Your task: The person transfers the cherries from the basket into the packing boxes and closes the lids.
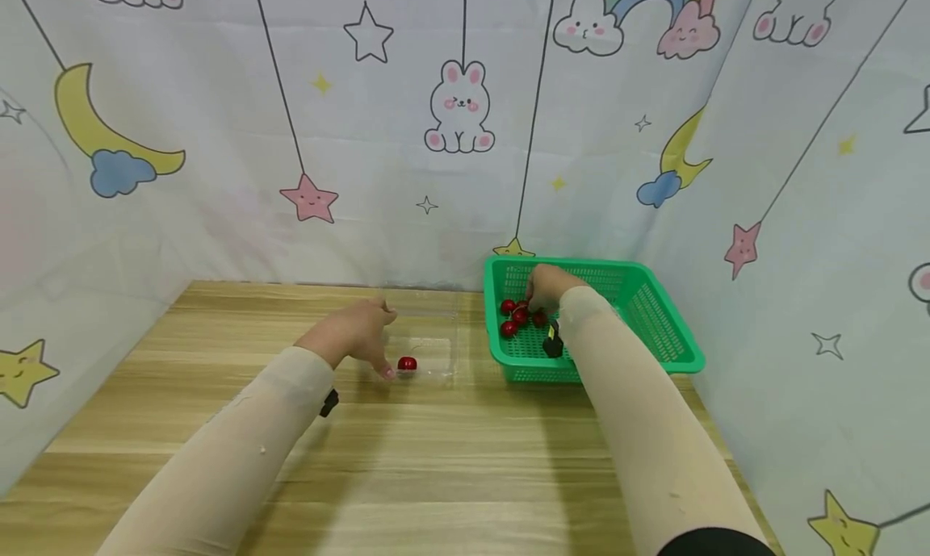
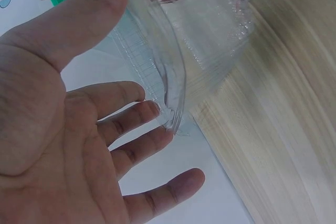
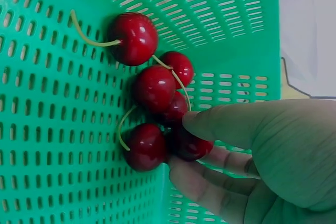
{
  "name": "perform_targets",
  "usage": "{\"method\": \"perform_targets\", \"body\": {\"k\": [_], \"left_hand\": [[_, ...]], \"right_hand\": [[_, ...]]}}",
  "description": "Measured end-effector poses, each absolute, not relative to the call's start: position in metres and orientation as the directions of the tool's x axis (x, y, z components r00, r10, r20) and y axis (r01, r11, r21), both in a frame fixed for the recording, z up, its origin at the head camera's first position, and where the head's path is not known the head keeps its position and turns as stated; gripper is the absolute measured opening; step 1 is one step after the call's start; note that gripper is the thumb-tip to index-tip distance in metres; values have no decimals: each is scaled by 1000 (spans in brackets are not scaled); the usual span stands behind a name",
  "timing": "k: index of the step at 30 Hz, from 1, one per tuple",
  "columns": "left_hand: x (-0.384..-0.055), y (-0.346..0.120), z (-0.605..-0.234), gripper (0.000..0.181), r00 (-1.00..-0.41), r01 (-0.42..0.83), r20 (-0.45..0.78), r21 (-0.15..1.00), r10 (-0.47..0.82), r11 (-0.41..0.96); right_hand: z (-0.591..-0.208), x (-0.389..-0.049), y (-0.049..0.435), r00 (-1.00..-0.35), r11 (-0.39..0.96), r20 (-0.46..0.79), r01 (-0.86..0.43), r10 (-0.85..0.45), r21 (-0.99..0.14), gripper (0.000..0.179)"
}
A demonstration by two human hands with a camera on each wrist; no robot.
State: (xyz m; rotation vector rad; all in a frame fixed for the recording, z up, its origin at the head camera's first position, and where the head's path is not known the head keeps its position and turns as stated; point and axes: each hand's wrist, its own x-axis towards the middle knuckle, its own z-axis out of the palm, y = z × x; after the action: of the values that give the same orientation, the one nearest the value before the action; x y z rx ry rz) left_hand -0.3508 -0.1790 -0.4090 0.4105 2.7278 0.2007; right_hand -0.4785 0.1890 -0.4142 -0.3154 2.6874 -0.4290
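Note:
My right hand (image 1: 550,286) reaches into the green plastic basket (image 1: 668,330). In the right wrist view its thumb and fingers are around a dark red cherry (image 3: 190,144), the thumb tip on its upper side and a fingertip below. Several more cherries lie beside it, among them one with a curved green stem (image 3: 134,39). My left hand (image 1: 356,332) is at the left side of a clear plastic box (image 1: 454,342), fingers spread and loosely bent. In the left wrist view its fingertips (image 2: 165,136) are right at the box's edge. One cherry (image 1: 407,364) sits inside the box.
Box and basket stand side by side on a wood-grain table (image 1: 450,475), near its back edge. Behind and to the right hangs a white printed cloth (image 1: 378,120) with stars, moons and rabbits. Each wrist carries a small black device (image 1: 329,403).

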Motion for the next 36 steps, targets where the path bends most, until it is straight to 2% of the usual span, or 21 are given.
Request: {"method": "perform_targets", "body": {"k": [4,7,11,13,18,20,21,25,29,32,36], "left_hand": [[-351,-179,-410,122,-889,254,-340,193,307,948],[-350,-179,-409,122,-890,253,-337,192,306,948],[-349,-178,-408,123,-891,255,-334,189,306,948],[-348,-178,-408,123,-891,257,-334,186,307,948],[-346,-177,-406,123,-892,250,-336,193,303,949],[-346,-177,-405,122,-892,245,-338,197,300,949],[-346,-177,-405,123,-891,246,-340,194,300,950],[-347,-177,-407,122,-889,249,-345,189,301,950],[-349,-177,-409,121,-888,259,-342,179,307,949],[-350,-177,-410,121,-890,260,-339,175,306,950],[-351,-178,-410,121,-890,255,-342,176,302,951]], "right_hand": [[-408,-477,191,-895,923,-332,-182,-298,-339,23],[-399,-474,188,-888,913,-319,-217,-331,-345,11],[-386,-468,179,-878,891,-288,-269,-383,-365,39],[-378,-463,172,-880,883,-254,-300,-402,-360,37],[-360,-449,154,-885,879,-183,-363,-429,-309,44],[-355,-445,149,-892,885,-162,-366,-422,-289,56],[-352,-442,147,-898,890,-143,-369,-416,-267,57],[-343,-431,137,-917,906,-69,-373,-392,-198,46],[-338,-418,121,-906,892,-13,-413,-422,-183,12],[-340,-409,104,-877,859,-18,-465,-480,-214,28],[-352,-397,79,-810,795,-56,-556,-584,-244,23]]}}
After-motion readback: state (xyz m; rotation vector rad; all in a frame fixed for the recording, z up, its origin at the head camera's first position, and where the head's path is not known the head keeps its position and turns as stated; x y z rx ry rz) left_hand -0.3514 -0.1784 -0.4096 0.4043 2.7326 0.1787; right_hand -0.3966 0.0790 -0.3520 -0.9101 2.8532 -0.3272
